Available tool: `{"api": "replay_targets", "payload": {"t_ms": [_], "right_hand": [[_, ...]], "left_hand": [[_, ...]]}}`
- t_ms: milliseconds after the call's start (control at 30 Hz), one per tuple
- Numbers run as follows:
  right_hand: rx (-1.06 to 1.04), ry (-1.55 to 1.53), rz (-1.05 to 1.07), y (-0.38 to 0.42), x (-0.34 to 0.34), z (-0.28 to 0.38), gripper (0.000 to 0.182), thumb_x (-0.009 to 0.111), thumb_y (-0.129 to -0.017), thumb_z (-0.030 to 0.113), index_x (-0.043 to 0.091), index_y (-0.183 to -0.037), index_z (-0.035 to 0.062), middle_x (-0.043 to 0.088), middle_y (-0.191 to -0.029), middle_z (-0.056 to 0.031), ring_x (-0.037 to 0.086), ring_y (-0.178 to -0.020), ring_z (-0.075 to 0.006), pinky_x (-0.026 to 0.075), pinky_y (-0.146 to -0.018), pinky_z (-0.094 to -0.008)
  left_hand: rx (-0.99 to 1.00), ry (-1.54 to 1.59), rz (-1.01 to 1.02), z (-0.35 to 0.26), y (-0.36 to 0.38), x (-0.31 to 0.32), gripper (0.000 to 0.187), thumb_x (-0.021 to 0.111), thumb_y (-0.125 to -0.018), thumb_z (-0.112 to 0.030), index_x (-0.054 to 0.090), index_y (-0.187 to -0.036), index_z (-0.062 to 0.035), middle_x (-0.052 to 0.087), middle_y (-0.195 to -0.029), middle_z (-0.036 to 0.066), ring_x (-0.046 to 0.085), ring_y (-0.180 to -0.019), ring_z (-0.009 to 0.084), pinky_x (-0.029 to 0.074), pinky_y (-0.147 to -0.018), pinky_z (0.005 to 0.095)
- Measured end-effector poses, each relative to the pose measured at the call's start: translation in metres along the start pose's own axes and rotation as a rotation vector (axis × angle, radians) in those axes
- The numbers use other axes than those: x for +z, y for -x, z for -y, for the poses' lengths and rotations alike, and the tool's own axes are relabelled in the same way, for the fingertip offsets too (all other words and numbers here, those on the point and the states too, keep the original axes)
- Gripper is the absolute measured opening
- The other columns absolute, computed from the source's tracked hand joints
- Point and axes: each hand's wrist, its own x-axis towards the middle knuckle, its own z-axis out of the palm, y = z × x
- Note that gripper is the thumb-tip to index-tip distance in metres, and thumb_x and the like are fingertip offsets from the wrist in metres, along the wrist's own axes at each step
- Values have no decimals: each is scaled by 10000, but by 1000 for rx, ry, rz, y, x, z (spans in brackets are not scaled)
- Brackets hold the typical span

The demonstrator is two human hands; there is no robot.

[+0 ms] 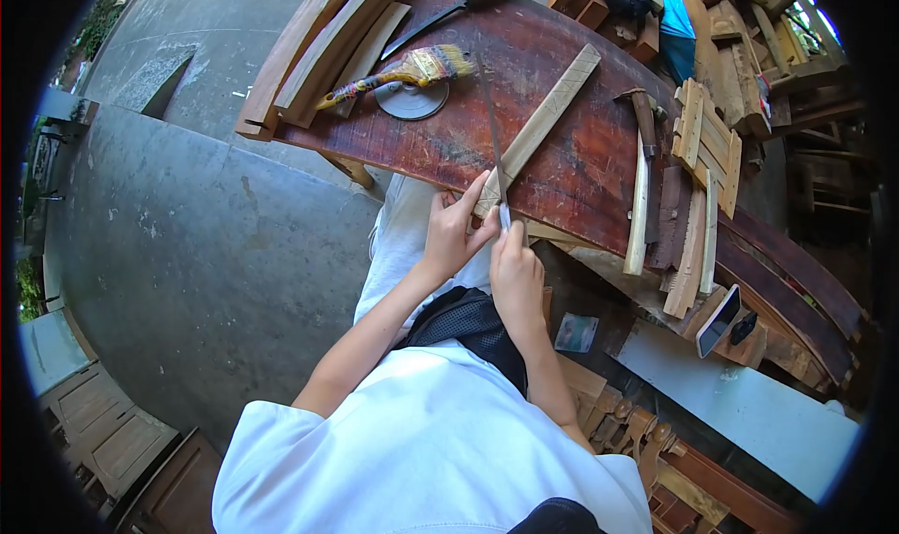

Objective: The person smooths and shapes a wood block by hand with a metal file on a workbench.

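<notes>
A pale wooden strip (548, 114) with dark diagonal lines marked on it lies aslant on the reddish-brown table (421, 164), its near end at the table edge. My left hand (453, 229) grips that near end between thumb and fingers. Closed around the whitish handle of a long, narrow metal blade (493, 126) is my right hand (516, 270). The blade points away from me and crosses over the strip just beyond my left fingertips. My right fingers cover most of the handle.
On the table are a paintbrush (412, 73) by a round disc (412, 101), a dark-handled bladed tool (459, 11), a hammer (644, 120) and curved timber (342, 47). Wood pieces (695, 239) stand at the right, near a phone (719, 321). Stacked lumber (740, 56) fills the far right.
</notes>
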Motion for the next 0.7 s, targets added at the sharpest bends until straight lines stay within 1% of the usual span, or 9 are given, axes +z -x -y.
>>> {"api": "replay_targets", "payload": {"t_ms": [67, 200, 267, 367, 400, 467, 567, 633, 700], "right_hand": [[52, 77, 29, 19, -7, 3, 133, 522, -988, 117, 476, -974, -7, 585, -575, -240, 644, -592, -424, 511, -544, -518], [89, 76, 57, 29, -4, 0, 135, 520, -990, 120, 480, -985, -9, 594, -586, -243, 646, -596, -425, 510, -543, -522], [89, -33, 60, 10, -3, 3, 190, 436, -1038, 191, 471, -1024, 5, 630, -706, -296, 635, -683, -488, 487, -590, -586], [87, -52, 94, -7, -1, 1, 191, 434, -1039, 191, 472, -1029, 4, 627, -698, -291, 633, -683, -489, 486, -597, -589], [82, -53, 93, -3, -3, 3, 191, 434, -1039, 191, 472, -1029, 4, 627, -698, -291, 633, -683, -489, 486, -597, -589], [123, 10, 107, 14, -11, 7, 186, 434, -1040, 184, 470, -1026, 1, 625, -688, -288, 633, -679, -488, 487, -588, -585], [149, 21, 139, 29, -10, 2, 192, 431, -1041, 189, 470, -1025, 2, 626, -693, -291, 633, -680, -489, 488, -585, -581], [140, 15, 124, 21, -7, 1, 196, 427, -1043, 193, 470, -1024, 2, 625, -685, -288, 634, -668, -486, 488, -574, -580], [30, 24, 22, 7, 0, -1, 151, 495, -1006, 138, 473, -995, -11, 592, -577, -239, 646, -597, -431, 510, -544, -532]], "left_hand": [[4, 23, -27, -3, -1, 0, 645, 749, -822, -174, 535, -1411, -25, 576, -647, 68, 459, -576, 228, 384, -757, 341], [-16, 45, -10, 1, 4, 3, 646, 749, -822, -177, 534, -1412, -23, 587, -657, 77, 478, -583, 227, 388, -759, 342], [-13, 34, 9, 1, 1, 0, 637, 743, -828, -174, 535, -1410, -21, 597, -663, 79, 521, -584, 215, 391, -767, 346], [-32, 17, 16, 2, 1, 1, 631, 740, -830, -169, 536, -1408, -21, 599, -663, 80, 521, -584, 214, 389, -777, 350], [-31, 14, 12, 2, 1, 0, 631, 740, -830, -169, 536, -1408, -21, 599, -663, 80, 521, -584, 214, 389, -777, 350], [16, 25, -43, -1, -1, 1, 640, 742, -827, -174, 532, -1412, -20, 589, -658, 74, 477, -583, 228, 386, -784, 353], [1, 53, -31, -1, 0, 1, 647, 744, -828, -182, 527, -1415, -17, 588, -653, 73, 476, -585, 229, 388, -784, 353], [3, 40, -11, 2, 2, 1, 645, 742, -831, -183, 525, -1415, -16, 591, -652, 72, 497, -580, 223, 389, -785, 352], [8, 29, 6, 3, 3, 2, 642, 740, -835, -184, 524, -1415, -16, 594, -650, 70, 518, -575, 217, 389, -785, 351]]}}
